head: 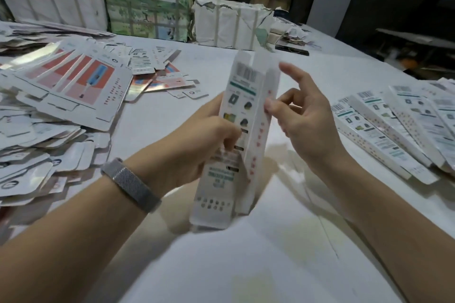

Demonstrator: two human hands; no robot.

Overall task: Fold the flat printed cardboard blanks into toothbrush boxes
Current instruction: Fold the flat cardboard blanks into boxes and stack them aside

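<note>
White cardboard makes a tall thin box, standing on end on the white surface. Its open top shows nothing inside. The left hand curls round its side. The right hand touches the other edge with its thumb, fingers spread loose. Flat shiny blanks pile up left. Folded boxes lie right, partly cut off. The print is too blurry to read.

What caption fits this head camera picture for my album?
Left hand holds a half-folded toothbrush box upright; right hand touches its edge.
</note>
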